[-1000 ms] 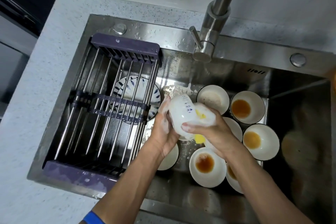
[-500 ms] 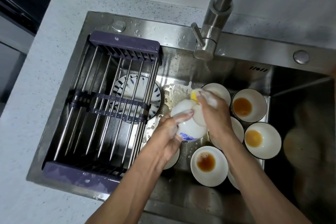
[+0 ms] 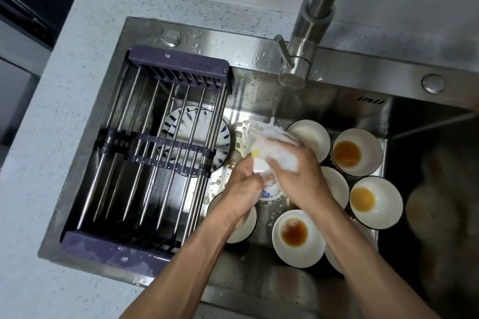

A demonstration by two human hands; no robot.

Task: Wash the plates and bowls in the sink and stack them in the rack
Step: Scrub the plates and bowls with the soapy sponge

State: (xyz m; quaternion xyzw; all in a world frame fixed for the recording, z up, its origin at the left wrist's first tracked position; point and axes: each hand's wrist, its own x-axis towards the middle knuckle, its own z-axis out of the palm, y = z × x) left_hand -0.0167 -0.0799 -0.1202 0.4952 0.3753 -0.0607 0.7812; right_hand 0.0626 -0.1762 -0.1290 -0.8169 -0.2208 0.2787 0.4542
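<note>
Head view, near to far: left hand (image 3: 243,184) curls round the soapy white ceramic bowl (image 3: 269,163) from below-left; right hand (image 3: 293,171) presses a foamy yellow sponge (image 3: 255,153) onto it from the right. Bowl held above the steel sink (image 3: 337,101), purple-framed wire rack (image 3: 155,153) lying leftward, nearer the left hand.

Soapy bowl (image 3: 269,153) motion-blurred, mostly hidden by hands; patterned plate (image 3: 197,137) partly behind rack bars (image 3: 166,153).
</note>
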